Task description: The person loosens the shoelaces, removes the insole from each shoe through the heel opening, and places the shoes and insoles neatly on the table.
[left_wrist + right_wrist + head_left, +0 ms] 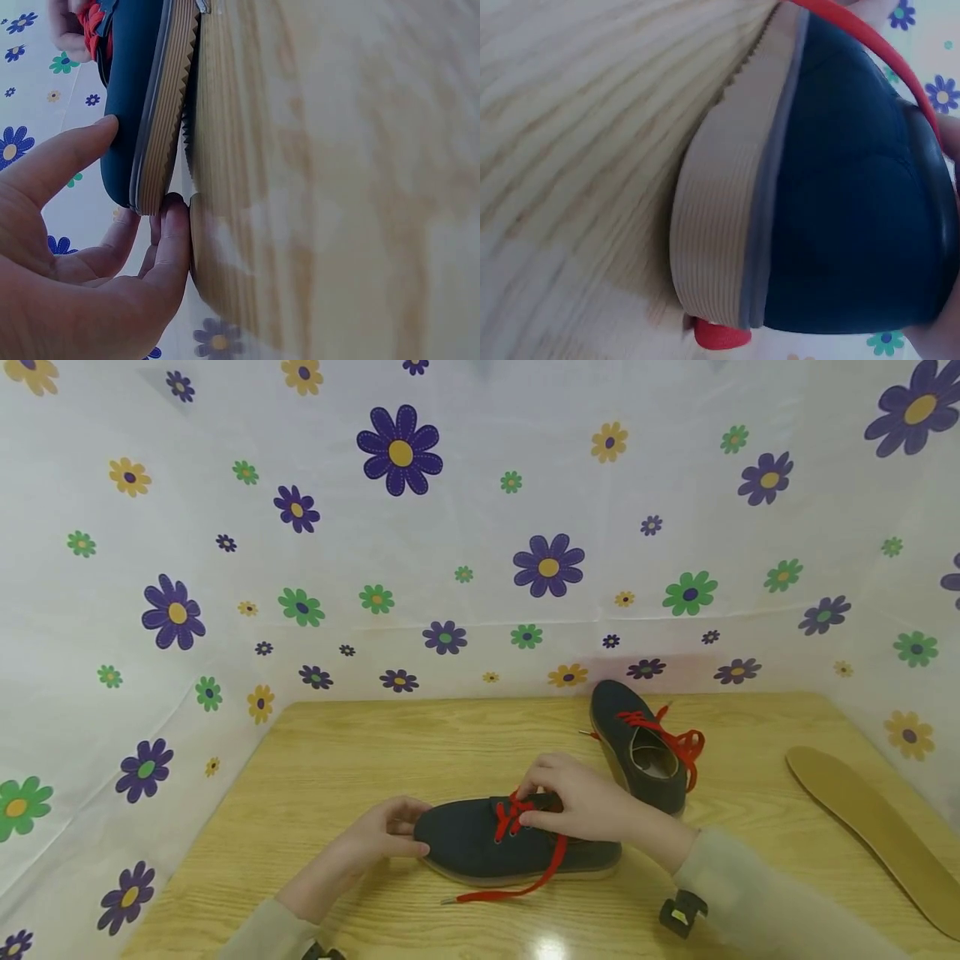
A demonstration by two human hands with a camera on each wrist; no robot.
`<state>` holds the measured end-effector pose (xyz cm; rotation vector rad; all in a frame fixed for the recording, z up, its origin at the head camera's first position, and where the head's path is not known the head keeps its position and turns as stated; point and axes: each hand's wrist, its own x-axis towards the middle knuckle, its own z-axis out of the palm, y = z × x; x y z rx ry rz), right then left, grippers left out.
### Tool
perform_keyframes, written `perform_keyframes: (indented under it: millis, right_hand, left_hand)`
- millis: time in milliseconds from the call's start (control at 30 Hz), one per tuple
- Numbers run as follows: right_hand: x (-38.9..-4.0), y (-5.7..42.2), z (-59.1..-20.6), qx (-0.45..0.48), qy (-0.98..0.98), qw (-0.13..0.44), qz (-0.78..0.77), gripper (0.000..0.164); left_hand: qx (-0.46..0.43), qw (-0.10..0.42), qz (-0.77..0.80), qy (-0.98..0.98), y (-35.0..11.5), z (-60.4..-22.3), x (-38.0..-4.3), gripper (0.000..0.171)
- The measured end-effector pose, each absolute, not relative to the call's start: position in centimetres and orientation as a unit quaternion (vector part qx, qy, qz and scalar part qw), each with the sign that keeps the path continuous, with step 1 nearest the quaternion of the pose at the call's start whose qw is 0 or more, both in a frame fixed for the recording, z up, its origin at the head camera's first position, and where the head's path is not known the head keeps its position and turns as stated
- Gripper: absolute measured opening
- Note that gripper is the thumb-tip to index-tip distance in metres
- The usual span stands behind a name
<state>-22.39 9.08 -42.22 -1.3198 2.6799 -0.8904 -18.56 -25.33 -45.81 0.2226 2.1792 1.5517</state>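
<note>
A dark navy shoe with a pale ridged sole lies on the wooden table, its toe pointing left. My left hand holds it at the toe, thumb on the upper and fingers by the sole's front edge, as the left wrist view also shows. Over the shoe's opening, my right hand pinches the red shoelace near the top eyelets; the exact fingertip contact is partly hidden. One long loose lace end drapes over the near side onto the table. The right wrist view shows the shoe's heel up close.
A matching navy shoe with loosely hanging red laces stands behind, near the table's back edge. On the right lies a tan insole. A flower-printed white sheet encloses the wooden table at the back and sides.
</note>
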Motion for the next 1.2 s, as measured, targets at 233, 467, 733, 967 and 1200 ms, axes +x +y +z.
perform_keyframes:
  millis: [233, 467, 733, 967, 1200]
  right_hand:
    - [-22.4, 8.8, -42.3, -0.382, 0.852, 0.028, -0.357, 0.008]
    - [-22.7, 9.1, -42.6, -0.318, 0.835, 0.051, -0.447, 0.008]
    - [-22.4, 9.0, -42.2, -0.309, 0.841, 0.027, -0.443, 0.006]
    - [-22.6, 9.4, -42.9, -0.385, 0.794, -0.029, -0.47, 0.011]
    - [-22.7, 9.7, -43.2, -0.473, 0.774, -0.03, -0.421, 0.023]
  left_hand:
    - [0.076, 0.226, 0.564, 0.79, -25.2, -45.7, -18.5, 0.061]
    - [0.072, 0.227, 0.56, 0.793, -25.2, -45.7, -18.4, 0.062]
    - [0.071, 0.225, 0.561, 0.793, -25.3, -45.8, -18.5, 0.063]
    - [0.075, 0.227, 0.559, 0.794, -25.3, -45.8, -18.4, 0.063]
    - [0.077, 0.224, 0.558, 0.795, -25.3, -45.7, -18.4, 0.063]
